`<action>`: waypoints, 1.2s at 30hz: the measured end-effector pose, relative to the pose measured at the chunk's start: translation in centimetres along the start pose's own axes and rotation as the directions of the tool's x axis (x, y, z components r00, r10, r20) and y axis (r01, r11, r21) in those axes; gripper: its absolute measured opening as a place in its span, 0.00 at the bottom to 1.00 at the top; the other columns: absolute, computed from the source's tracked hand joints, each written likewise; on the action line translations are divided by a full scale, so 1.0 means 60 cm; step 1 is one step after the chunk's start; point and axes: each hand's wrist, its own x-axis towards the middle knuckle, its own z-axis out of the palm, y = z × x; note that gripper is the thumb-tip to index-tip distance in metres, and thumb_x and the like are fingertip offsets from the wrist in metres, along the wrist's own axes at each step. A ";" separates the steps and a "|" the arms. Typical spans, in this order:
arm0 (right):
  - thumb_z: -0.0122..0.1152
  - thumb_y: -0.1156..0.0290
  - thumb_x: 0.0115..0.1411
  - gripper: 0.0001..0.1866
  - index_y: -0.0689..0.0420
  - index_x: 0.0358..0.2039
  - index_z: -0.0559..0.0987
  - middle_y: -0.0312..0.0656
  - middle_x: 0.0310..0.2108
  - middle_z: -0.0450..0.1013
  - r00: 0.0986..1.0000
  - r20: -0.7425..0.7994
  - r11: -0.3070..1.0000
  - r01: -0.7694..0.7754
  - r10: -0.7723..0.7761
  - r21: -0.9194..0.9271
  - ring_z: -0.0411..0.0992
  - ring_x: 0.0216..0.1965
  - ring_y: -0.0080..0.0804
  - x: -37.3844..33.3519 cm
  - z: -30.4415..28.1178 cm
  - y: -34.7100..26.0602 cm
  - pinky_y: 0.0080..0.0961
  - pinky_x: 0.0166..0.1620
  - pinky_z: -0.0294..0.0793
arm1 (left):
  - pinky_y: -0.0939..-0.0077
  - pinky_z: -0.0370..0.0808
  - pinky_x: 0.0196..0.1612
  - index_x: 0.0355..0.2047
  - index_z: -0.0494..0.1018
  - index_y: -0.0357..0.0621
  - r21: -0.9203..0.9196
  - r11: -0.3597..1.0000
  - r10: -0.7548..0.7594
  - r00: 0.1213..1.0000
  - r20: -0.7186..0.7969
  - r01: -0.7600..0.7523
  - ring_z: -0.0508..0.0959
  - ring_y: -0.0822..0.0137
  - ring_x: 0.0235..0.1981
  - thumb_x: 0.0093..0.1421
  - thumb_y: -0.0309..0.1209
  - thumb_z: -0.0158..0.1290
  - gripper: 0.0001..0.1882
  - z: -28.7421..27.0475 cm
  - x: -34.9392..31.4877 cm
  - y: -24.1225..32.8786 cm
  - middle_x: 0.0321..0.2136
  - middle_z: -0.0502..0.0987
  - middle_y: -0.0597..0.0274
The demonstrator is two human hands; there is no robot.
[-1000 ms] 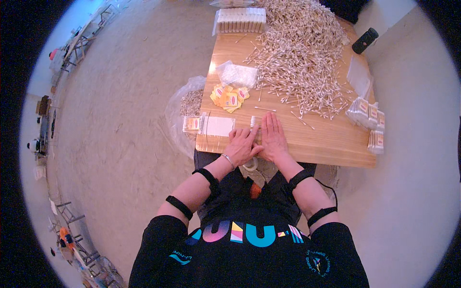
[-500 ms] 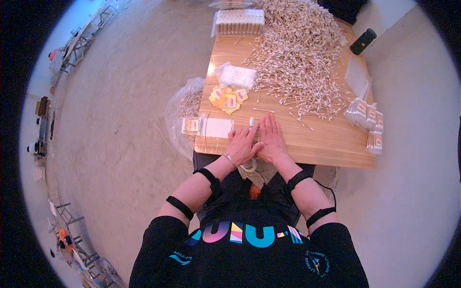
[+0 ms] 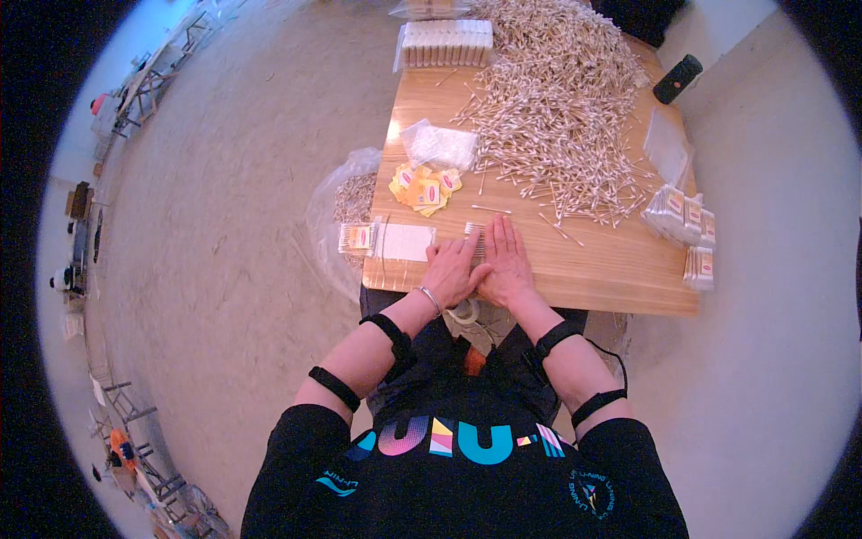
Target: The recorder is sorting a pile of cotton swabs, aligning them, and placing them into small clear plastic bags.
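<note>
Close to the table's front edge, a small row of cotton swabs (image 3: 473, 231) lies side by side. Flat along its right side rests my right hand (image 3: 505, 269), fingers straight and close together. My left hand (image 3: 452, 267) is on the left of the row, its index finger stretched onto the swabs and its thumb meeting the right hand's thumb side. Neither hand grips anything. Part of the row is hidden beneath the fingers. Left of it lie a white rectangular stack (image 3: 409, 242) and a filled clear packet of swabs (image 3: 357, 237) with a yellow card.
A big heap of loose swabs (image 3: 566, 108) covers the far table (image 3: 611, 283). Yellow cards (image 3: 426, 188), clear bags (image 3: 444, 146) and a bundled block (image 3: 446, 43) lie along the left. Filled packets (image 3: 687, 220) and a dark cylinder (image 3: 678, 78) stand right. A swab-filled sack (image 3: 353, 198) sits beside the table.
Both hands stay at the row of swabs in almost the same pose. The whole view has shifted very slightly; nothing is picked up or let go.
</note>
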 end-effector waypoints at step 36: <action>0.43 0.48 0.56 0.43 0.70 0.61 0.47 0.58 0.64 0.39 0.996 0.070 0.999 -0.046 0.047 -0.009 0.34 0.66 0.50 -0.007 -0.012 -0.023 0.42 0.66 0.30 | 0.66 0.55 0.60 0.56 0.59 0.35 -0.599 0.800 -0.231 0.910 -0.345 -0.024 0.62 0.53 0.57 0.60 0.30 0.42 0.23 0.039 0.029 -0.013 0.54 0.63 0.45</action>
